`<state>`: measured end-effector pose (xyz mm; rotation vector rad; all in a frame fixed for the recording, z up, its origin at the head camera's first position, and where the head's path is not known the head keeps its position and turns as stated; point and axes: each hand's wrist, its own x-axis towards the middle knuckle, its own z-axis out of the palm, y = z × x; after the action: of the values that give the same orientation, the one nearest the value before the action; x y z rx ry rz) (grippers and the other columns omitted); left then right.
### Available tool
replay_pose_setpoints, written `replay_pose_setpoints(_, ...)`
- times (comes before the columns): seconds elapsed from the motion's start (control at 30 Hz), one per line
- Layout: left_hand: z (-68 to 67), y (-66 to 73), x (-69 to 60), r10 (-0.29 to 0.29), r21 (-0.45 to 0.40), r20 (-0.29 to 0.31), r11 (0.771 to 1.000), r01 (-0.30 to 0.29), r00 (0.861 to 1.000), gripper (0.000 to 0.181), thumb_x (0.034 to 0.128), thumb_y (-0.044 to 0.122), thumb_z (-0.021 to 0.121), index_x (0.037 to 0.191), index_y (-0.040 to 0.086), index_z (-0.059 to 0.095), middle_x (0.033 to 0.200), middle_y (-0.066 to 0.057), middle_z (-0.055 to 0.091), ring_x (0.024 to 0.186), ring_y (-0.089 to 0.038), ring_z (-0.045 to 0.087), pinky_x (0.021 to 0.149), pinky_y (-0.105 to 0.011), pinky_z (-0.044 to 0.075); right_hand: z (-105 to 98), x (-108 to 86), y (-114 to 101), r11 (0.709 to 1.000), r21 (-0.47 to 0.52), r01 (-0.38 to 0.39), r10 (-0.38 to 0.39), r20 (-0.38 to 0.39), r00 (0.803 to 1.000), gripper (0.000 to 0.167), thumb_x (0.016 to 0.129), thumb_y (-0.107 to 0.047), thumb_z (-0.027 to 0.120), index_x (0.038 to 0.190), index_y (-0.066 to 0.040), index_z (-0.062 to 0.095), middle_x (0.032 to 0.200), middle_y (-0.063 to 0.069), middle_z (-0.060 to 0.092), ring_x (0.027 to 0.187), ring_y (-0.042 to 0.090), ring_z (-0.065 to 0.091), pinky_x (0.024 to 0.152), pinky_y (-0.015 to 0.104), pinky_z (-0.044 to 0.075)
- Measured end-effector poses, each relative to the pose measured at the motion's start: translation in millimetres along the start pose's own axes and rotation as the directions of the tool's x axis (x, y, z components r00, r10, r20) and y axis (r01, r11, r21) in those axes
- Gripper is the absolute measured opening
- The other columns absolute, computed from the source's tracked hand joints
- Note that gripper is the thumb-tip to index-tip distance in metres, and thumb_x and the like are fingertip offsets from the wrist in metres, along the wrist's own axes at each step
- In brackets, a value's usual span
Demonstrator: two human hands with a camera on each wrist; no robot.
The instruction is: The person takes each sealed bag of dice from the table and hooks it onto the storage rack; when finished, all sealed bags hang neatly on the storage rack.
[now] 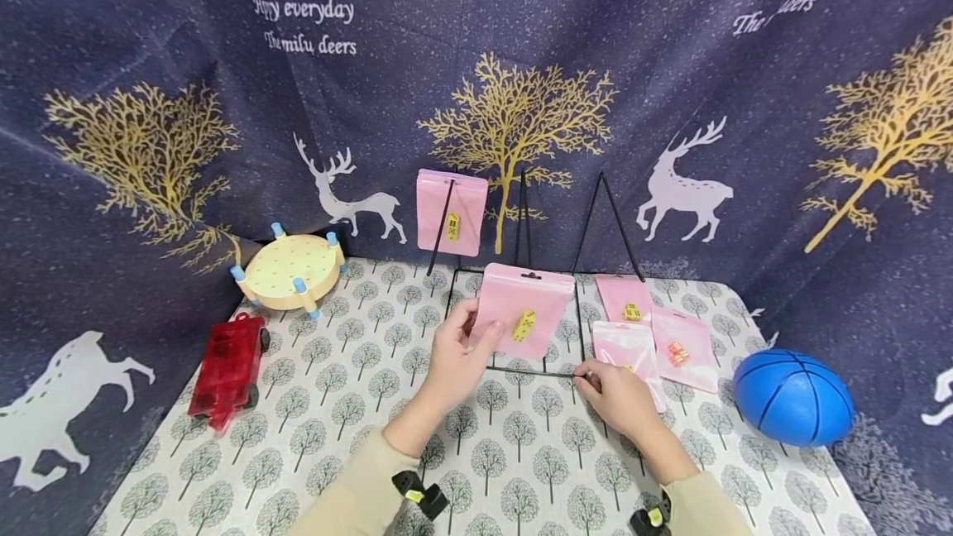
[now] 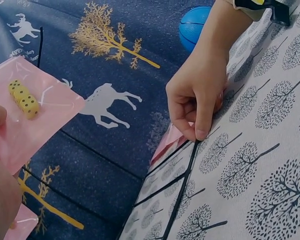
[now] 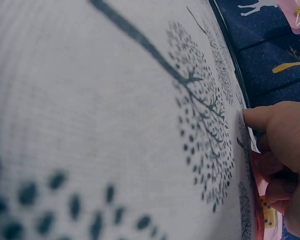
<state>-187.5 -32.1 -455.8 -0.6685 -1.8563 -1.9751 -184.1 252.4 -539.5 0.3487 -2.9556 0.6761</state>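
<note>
My left hand [image 1: 456, 362] pinches the left edge of a pink zip bag [image 1: 510, 296] with a hang hole and yellow dice [image 1: 524, 325] inside. It holds this bag upright in front of a black wire rack [image 1: 532, 371]. My right hand [image 1: 614, 395] is at the rack's front right corner, thumb and finger pinching the wire, as the left wrist view shows. Another pink bag [image 1: 432, 213] with yellow dice hangs on the rack's left prong. Beside the right hand lie a pink bag with yellow dice [image 1: 633, 311], a partly covered one [image 1: 614, 342] and one with orange-red dice [image 1: 677, 352].
On the left stand a round cream stool-like piece [image 1: 290, 271] with blue-tipped legs and a red toy car [image 1: 227, 366]. A blue ball [image 1: 792, 397] sits at the right edge. Behind the tree-print tablecloth [image 1: 357, 453] hangs a dark blue curtain [image 1: 402, 106].
</note>
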Motion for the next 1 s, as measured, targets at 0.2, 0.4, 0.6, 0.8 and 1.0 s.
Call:
replay_pose_setpoints(0.2, 5.5, -1.3, 2.0, 0.004, 0.003, -0.015, 1.0, -0.004, 1.0, 0.027, 0.097, -0.005, 0.066, 0.123, -0.003, 0.059, 0.115, -0.019, 0.068, 0.103, -0.032, 0.069, 0.088, -0.038, 0.059, 0.7, 0.1, 1.1, 1.0, 0.001, 0.004, -0.004, -0.001, 1.0, 0.005, 0.097, -0.025, 0.076, 0.101, -0.024, 0.075, 0.059, -0.012, 0.042, 0.051, 0.009, 0.036, 0.048, 0.031, 0.031)
replay_pose_setpoints(0.4, 11.0, -2.6, 4.7, -0.007, -0.001, -0.038, 1.0, 0.007, 0.999, 0.027, 0.0975, -0.003, 0.066, 0.124, -0.003, 0.059, 0.115, -0.019, 0.067, 0.101, -0.033, 0.068, 0.086, -0.038, 0.06, 0.6, 0.0, 1.4, 1.0, -0.004, 0.009, -0.009, -0.008, 1.0, 0.005, 0.096, -0.025, 0.076, 0.1, -0.024, 0.074, 0.059, -0.012, 0.041, 0.051, 0.009, 0.035, 0.048, 0.031, 0.031)
replay_pose_setpoints(0.6, 14.8, -5.1, 8.1, -0.031, 0.024, -0.068, 0.999, 0.033, 0.997, 0.026, 0.0975, -0.003, 0.066, 0.123, -0.003, 0.059, 0.115, -0.017, 0.067, 0.102, -0.03, 0.068, 0.087, -0.036, 0.06, 0.4, -0.1, 1.2, 1.0, 0.004, 0.008, -0.008, -0.005, 1.0, 0.005, 0.096, -0.025, 0.076, 0.101, -0.024, 0.075, 0.059, -0.012, 0.042, 0.051, 0.009, 0.035, 0.048, 0.031, 0.031)
replay_pose_setpoints(0.8, 16.4, -8.2, 13.5, -0.082, 0.036, -0.111, 0.996, 0.086, 0.99, 0.025, 0.0969, -0.001, 0.066, 0.121, -0.003, 0.06, 0.11, -0.014, 0.067, 0.096, -0.025, 0.066, 0.083, -0.033, 0.059, 0.7, 0.4, 2.0, 1.0, 0.006, 0.001, -0.001, -0.001, 1.0, 0.005, 0.096, -0.025, 0.076, 0.101, -0.024, 0.074, 0.06, -0.012, 0.043, 0.052, 0.01, 0.037, 0.049, 0.031, 0.032)
replay_pose_setpoints(1.0, 16.9, -11.7, 20.5, -0.075, 0.034, -0.135, 0.996, 0.081, 0.988, 0.026, 0.0964, -0.001, 0.069, 0.122, -0.002, 0.061, 0.109, -0.014, 0.068, 0.096, -0.024, 0.065, 0.085, -0.031, 0.058, 0.3, 0.0, 0.8, 1.0, 0.005, -0.006, 0.006, 0.007, 1.0, 0.005, 0.097, -0.026, 0.076, 0.101, -0.024, 0.074, 0.059, -0.012, 0.044, 0.052, 0.01, 0.037, 0.049, 0.031, 0.032)
